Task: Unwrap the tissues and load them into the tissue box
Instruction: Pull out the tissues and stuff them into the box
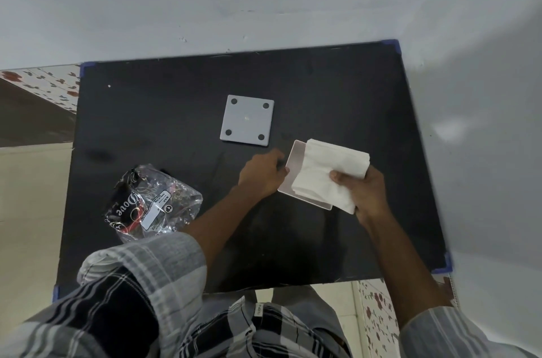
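A stack of white tissues (328, 172) lies over the open white tissue box (294, 165), right of the table's middle. My right hand (365, 193) grips the stack at its near right corner, thumb on top. The tissues overhang the box's right side and hide most of its inside. My left hand (262, 174) holds the box's left wall, fingers curled against it. The box's flat white lid (247, 120), with a dark dot near each corner, lies apart on the table behind the box. The emptied clear plastic wrapper (152, 205) with black print lies crumpled at the near left.
Everything rests on a black table (176, 111) with blue tape at its corners. A pale wall runs behind and along the right. Tiled floor shows at the left and near edges. My checked clothing fills the bottom of the view.
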